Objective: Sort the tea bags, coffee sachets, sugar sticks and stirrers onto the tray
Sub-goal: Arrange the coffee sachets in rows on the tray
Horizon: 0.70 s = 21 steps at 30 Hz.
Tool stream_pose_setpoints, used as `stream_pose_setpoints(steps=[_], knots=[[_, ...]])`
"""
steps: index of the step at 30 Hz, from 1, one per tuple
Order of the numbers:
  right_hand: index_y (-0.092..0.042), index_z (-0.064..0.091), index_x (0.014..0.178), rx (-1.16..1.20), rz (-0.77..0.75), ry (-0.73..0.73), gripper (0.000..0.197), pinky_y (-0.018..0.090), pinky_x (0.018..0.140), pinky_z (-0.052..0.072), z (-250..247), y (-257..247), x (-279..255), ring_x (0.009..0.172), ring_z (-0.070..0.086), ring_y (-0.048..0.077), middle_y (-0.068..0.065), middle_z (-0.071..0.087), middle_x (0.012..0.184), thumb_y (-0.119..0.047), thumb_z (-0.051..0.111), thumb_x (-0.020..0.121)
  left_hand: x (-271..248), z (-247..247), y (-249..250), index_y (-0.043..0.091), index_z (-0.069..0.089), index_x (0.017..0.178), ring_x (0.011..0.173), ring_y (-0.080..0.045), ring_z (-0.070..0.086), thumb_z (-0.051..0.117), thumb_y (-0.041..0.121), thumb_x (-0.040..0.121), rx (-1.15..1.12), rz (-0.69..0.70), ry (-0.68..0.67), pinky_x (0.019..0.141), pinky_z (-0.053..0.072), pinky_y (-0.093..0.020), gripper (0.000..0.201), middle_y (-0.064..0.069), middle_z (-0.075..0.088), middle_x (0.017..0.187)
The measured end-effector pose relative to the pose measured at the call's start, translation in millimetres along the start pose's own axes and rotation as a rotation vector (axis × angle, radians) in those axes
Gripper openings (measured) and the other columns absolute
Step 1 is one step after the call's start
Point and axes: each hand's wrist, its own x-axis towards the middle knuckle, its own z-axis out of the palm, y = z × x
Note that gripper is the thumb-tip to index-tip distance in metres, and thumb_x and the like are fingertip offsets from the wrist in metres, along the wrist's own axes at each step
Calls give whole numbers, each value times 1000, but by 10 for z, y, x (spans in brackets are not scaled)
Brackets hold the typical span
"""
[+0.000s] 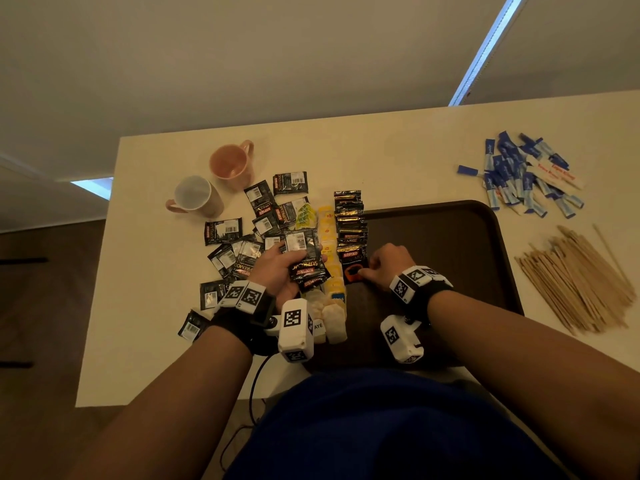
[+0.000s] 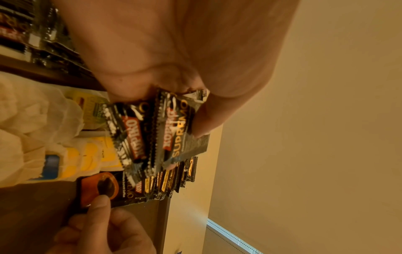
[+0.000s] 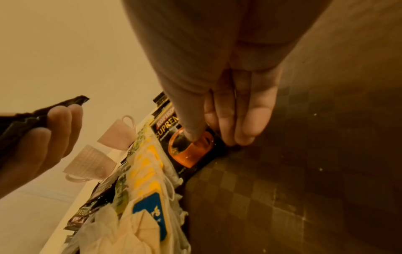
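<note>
Dark brown rectangular plastic tray (image 1: 450,244) with rounded corners sits on the cream counter (image 1: 381,150). Along its left edge: a column of overlapping black-and-gold foil coffee sachets (image 1: 349,220), fronts up, serrated ends. Just left of that, a parallel column of tea bags (image 1: 329,244), yellow tags, white gauzy paper pouches nearest the person. The rest of the tray floor shows a faint checkered texture in the right wrist view.

Left hand (image 1: 280,268): fingers and thumb curled round a small fan of black coffee sachets (image 1: 306,258), held above the tea bag column; left wrist view shows at least two, exact count unclear. Right hand (image 1: 388,263): thumb tip presses on the orange cup print of the nearest sachet in the column (image 1: 353,268), remaining fingers curled at its right edge on the tray; whether they lift the edge cannot be told.

Loose black sachets (image 1: 242,244) lie scattered on the counter left of the tray, mostly barcode side up; some are partly covered by the left wrist. One pink ceramic mug (image 1: 232,162) and one pale mug (image 1: 195,197) stand behind them. Right of the tray: a heap of blue-and-white paper sugar sticks (image 1: 523,174), and nearer, a pile of thin wooden stirrers (image 1: 578,278). Both piles are off the tray.
</note>
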Motion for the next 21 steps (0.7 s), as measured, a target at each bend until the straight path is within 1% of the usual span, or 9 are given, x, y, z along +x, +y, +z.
stream_pose_setpoints(steps=[3,7,9,11,14,16,19,20,21], knots=[[-17,68,77,17,-15,5,28,31,70,55,-18,8,-7,79,63,17,4,67,80,-42,67,88,1,-5,-1,0,36,145,86,-33,74,43,-7,97,-3,1,12,63,60,-45,49,-25,65,114],[-16,71,86,17,-19,10,25,30,69,53,-46,45,-26,80,62,16,3,66,83,-40,65,90,7,-25,-3,2,34,146,88,-34,74,44,-6,96,4,-11,21,64,60,-46,51,-26,64,117],[-16,72,92,16,-38,3,24,33,75,56,-45,58,-34,84,63,17,3,67,88,-38,63,92,10,-26,-10,2,34,145,87,-34,74,45,-6,96,6,-17,17,65,61,-47,50,-26,64,117],[-15,71,102,21,-71,-5,22,37,82,56,-43,57,-55,89,64,19,4,68,95,-32,59,95,14,-13,-18,1,37,143,85,-33,74,44,-7,97,11,-15,10,64,61,-47,48,-26,65,115],[-14,69,109,18,-80,6,23,37,84,56,-67,35,-104,91,64,19,6,68,100,-29,58,96,15,-12,-23,1,37,143,87,-34,74,45,-7,96,25,-17,25,64,60,-47,49,-28,64,118],[-14,68,112,15,-69,7,24,36,84,55,-105,35,-131,93,64,20,6,68,102,-29,58,95,11,-10,-29,3,35,146,92,-37,73,48,-7,94,33,-14,50,65,60,-48,54,-30,62,123],[-15,65,118,-1,-89,54,27,34,87,54,-212,41,-194,99,63,20,6,68,110,-27,59,95,20,-16,-40,6,38,145,101,-40,69,60,-4,87,64,-19,103,70,59,-52,63,-27,63,125],[-16,64,119,1,-119,89,27,34,88,53,-261,30,-223,101,63,20,6,68,112,-26,59,95,14,-5,-35,7,42,144,102,-39,69,63,-3,86,80,-24,109,71,59,-52,62,-25,64,125],[-16,64,120,16,-168,131,27,34,89,53,-307,5,-252,101,63,19,5,68,113,-24,60,94,19,-3,-29,7,46,140,99,-37,70,65,-1,86,115,-25,113,72,60,-52,57,-23,66,122]])
